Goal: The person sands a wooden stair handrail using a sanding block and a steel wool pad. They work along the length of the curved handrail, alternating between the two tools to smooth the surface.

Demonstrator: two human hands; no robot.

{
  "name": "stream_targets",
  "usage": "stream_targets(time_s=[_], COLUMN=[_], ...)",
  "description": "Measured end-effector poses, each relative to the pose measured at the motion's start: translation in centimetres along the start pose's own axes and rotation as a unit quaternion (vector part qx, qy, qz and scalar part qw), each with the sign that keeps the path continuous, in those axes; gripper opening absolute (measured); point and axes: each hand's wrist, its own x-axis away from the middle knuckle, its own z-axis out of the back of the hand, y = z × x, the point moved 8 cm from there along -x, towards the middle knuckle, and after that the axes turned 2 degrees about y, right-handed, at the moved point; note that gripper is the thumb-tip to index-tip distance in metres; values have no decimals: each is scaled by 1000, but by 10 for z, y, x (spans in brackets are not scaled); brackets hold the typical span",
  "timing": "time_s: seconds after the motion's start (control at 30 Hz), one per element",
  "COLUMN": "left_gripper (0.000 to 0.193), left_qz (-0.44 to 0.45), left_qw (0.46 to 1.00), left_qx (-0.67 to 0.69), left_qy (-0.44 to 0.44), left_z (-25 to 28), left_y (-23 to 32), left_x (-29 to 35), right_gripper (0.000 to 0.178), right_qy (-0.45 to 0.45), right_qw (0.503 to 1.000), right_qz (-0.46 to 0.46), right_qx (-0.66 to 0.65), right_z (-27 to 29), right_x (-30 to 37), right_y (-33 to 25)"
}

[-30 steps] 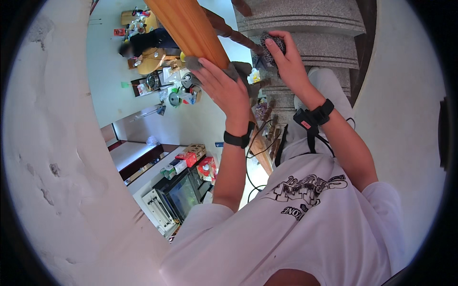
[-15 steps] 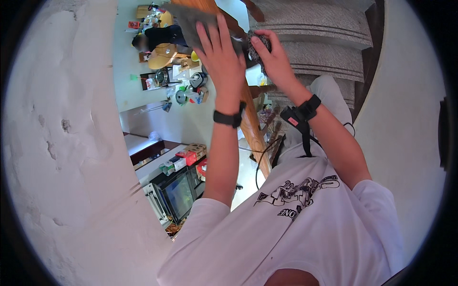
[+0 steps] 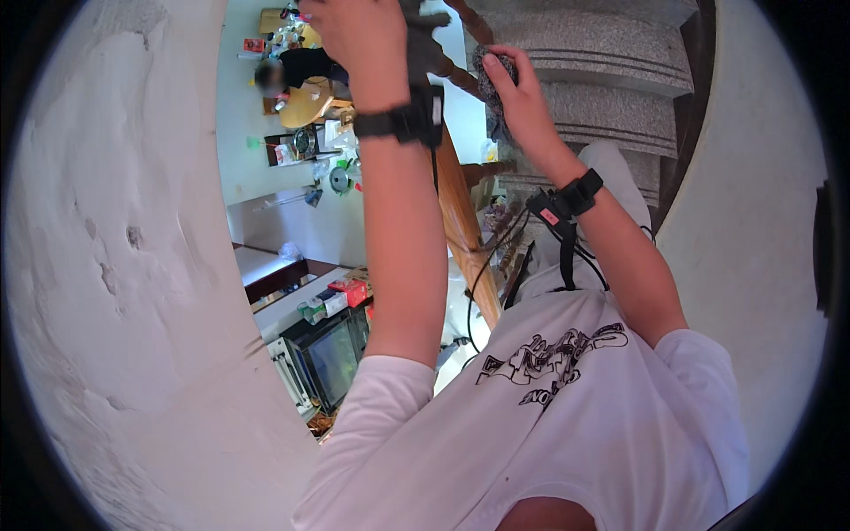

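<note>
My left hand (image 3: 363,35) reaches to the upper edge of the view, its back toward me. Its fingers are mostly cut off there, so I cannot see how they lie. A grey cloth (image 3: 423,44) with an uneven edge shows right beside this hand, over the wooden handrail (image 3: 460,195). My right hand (image 3: 527,102) is to the right of the rail, by the dark balusters (image 3: 465,81). Its thumb and fingers are closed round a bunched, speckled dark-grey cloth (image 3: 498,75). Whether the two grey pieces are one cloth, I cannot tell.
Stone stairs (image 3: 602,106) rise on the right beside a pale wall (image 3: 753,230). A rough plastered wall (image 3: 115,265) fills the left. Below the rail a person (image 3: 301,69) is at a round table (image 3: 305,104); a television (image 3: 332,358) stands lower. Black cables (image 3: 474,301) hang by my wrists.
My left hand has moved up and left, its fingers passing beyond the upper edge. The grey cloth has shifted and looks more crumpled. My right hand has moved slightly, still gripping the dark-grey cloth.
</note>
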Motion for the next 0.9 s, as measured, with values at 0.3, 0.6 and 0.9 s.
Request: stream_targets(time_s=[0.3,0.6,0.9], left_gripper=[116,111,114], left_qz=[-61,137,106], left_qw=[997,984,986], left_qx=[40,53,70], left_qy=[9,-97,-112], left_z=[-12,10,15], left_y=[-47,-119,-115], left_x=[57,257,251], right_gripper=[43,45,44], right_qy=[4,4,-28], right_qw=[999,998,996], right_qz=[-18,-7,-28], right_qx=[35,65,80], right_z=[19,31,19], right_x=[14,17,25], right_y=[4,15,7])
